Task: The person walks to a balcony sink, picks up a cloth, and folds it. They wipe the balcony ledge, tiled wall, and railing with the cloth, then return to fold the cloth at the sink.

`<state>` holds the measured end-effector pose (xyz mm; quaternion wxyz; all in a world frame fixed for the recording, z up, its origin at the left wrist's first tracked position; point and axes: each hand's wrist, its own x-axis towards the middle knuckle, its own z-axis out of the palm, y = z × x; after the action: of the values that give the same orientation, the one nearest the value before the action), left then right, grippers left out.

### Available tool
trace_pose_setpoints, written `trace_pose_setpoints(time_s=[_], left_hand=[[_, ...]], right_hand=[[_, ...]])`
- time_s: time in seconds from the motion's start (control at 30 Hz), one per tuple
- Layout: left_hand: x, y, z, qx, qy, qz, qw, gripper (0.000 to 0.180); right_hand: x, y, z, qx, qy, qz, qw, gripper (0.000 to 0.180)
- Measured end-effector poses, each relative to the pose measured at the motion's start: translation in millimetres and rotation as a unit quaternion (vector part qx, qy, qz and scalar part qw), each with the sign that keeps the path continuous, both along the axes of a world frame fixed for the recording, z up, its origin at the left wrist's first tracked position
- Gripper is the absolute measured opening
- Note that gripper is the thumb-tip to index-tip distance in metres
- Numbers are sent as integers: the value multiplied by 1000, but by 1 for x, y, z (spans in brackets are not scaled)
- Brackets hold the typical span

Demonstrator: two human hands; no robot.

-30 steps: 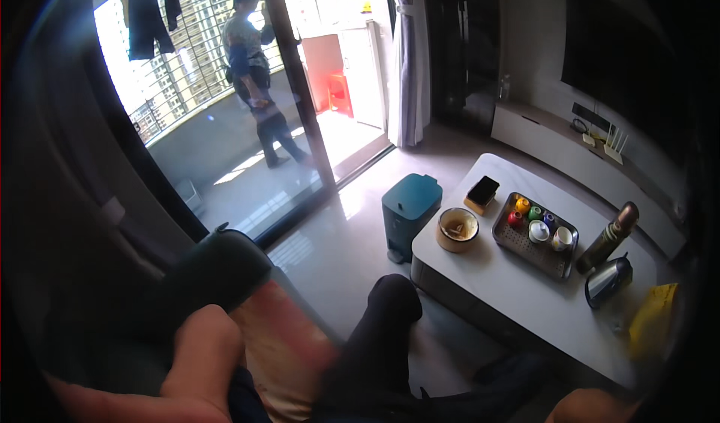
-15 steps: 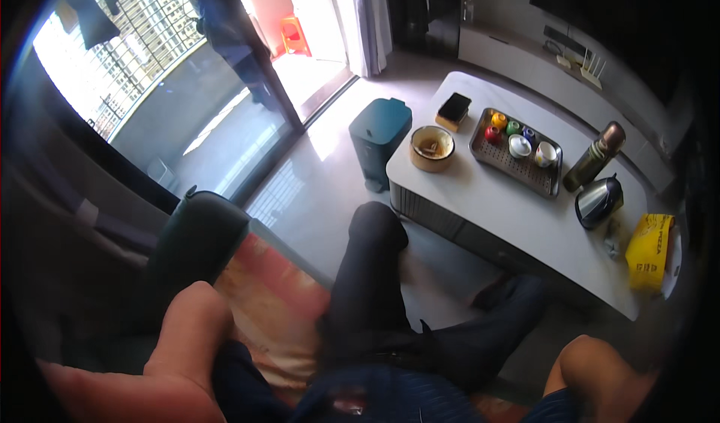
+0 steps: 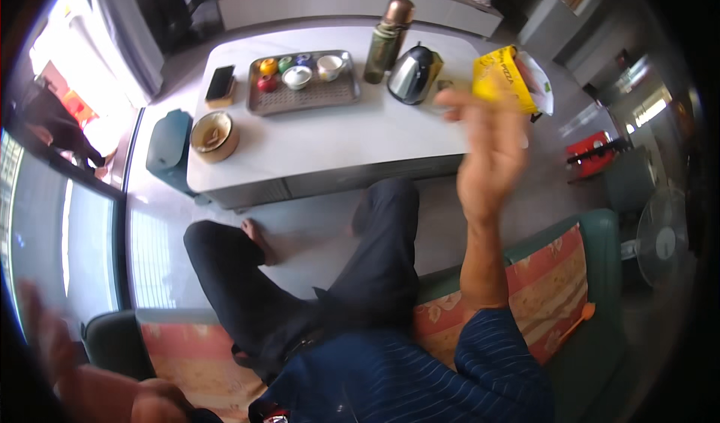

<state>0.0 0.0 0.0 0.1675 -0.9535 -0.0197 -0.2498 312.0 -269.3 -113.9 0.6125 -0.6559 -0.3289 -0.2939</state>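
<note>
My right hand (image 3: 495,145) is raised in front of the table's right end, blurred, its fingers stretched out and nothing seen in it. In the picture it overlaps the table edge near a yellow paper bag (image 3: 496,76); I see no contact. At the lower left rim my left hand (image 3: 54,340) is lifted, smeared by motion, with fingers apart and no object visible. Across the white table (image 3: 315,138) stand a steel kettle (image 3: 411,76), a green thermos (image 3: 384,48) with a copper-coloured cap, and a metal tea tray (image 3: 322,99) holding a lidded white bowl (image 3: 297,77) and several small coloured pots.
A round ashtray-like bowl (image 3: 215,139) and a black phone (image 3: 220,83) on a small box occupy the table's left end. Beside it is a teal bin (image 3: 169,149). A fan (image 3: 664,239) stands right of the green sofa (image 3: 600,258). Another person (image 3: 64,123) is by the glass door.
My view has swung to the right, so the table now lies ahead. Both hands have come up into view; earlier only my bent arms showed. Another person now shows by the doorway.
</note>
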Motion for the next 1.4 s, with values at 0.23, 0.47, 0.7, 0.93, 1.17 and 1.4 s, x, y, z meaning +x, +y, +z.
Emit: trace_pose_setpoints(time_s=[0.23, 0.47, 0.7, 0.93, 1.17, 1.4], left_hand=[[52, -8, -192, -385, -32, 58, 920, 33], [17, 11, -303, -420, -6, 197, 886, 51], [56, 34, -338, -377, 61, 257, 888, 86], [65, 46, -344, -363, 147, 264, 882, 69], [84, 84, -304, -450, 210, 298, 815, 59], [68, 91, -274, -495, 258, 368, 743, 55]], right_hand=[[137, -121, -165, -174, 488, -103, 849, 65], [164, -95, -252, -428, 304, -150, 838, 53], [51, -51, -238, -493, 32, 6, 869, 31], [77, -5, -236, -527, -41, 277, 802, 6], [117, 31, -232, -565, 78, 375, 731, 4], [90, 80, -207, -797, 69, 294, 523, 18]])
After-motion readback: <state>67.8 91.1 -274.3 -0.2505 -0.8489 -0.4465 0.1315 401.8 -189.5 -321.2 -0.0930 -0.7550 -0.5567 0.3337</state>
